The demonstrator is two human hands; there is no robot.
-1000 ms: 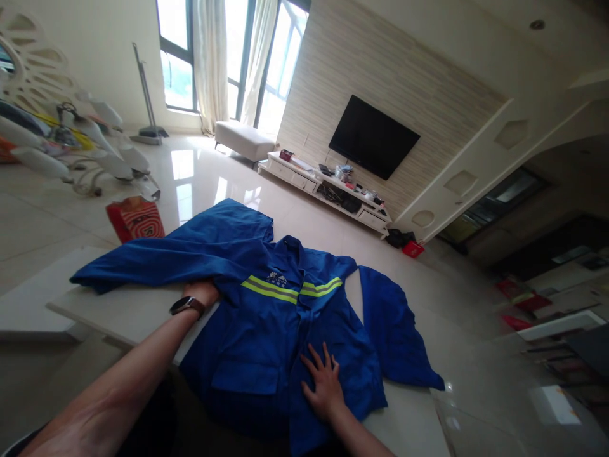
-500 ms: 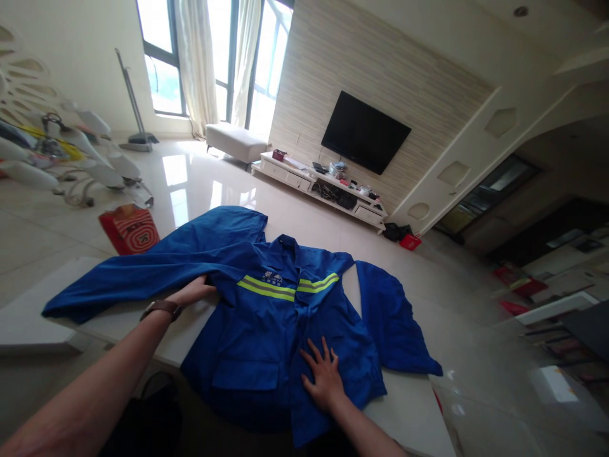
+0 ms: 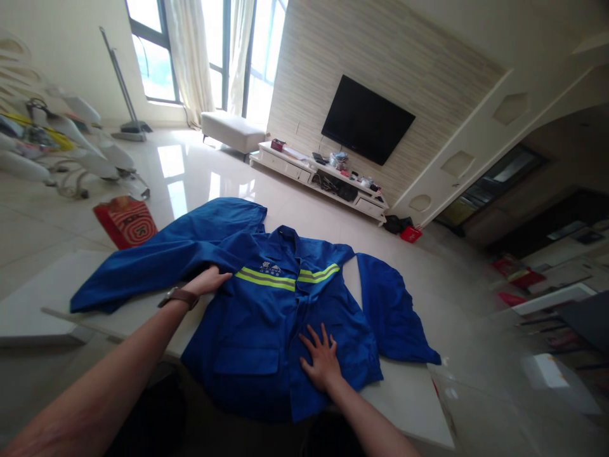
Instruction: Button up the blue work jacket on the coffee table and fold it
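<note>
A blue work jacket (image 3: pixel 252 324) lies front up, with its collar away from me. Yellow-green and grey reflective bands and a white logo cross its chest. At the armpit of the sleeve on the left, my left hand (image 3: pixel 209 280), with a brown-strapped watch on its wrist, grips the cloth; its fingers are partly hidden under the fabric. My right hand (image 3: pixel 323 360) rests flat on the lower right front panel, fingers spread. More blue cloth (image 3: pixel 214 219) lies behind the left sleeve, and another blue piece (image 3: pixel 394 311) spreads out on the right.
Under the jacket is a white tabletop (image 3: pixel 413 397). A red patterned paper bag (image 3: pixel 128 222) stands beyond the left sleeve. Farther off are a white bench (image 3: pixel 233 132), a low TV cabinet (image 3: pixel 285 168) and a wall television (image 3: pixel 368 119). A dustpan (image 3: pixel 130 132) stands by the wall.
My left hand has moved right and slightly away from me, and the left sleeve has shifted right with it. My right hand stays flat on the jacket. The view has tilted slightly.
</note>
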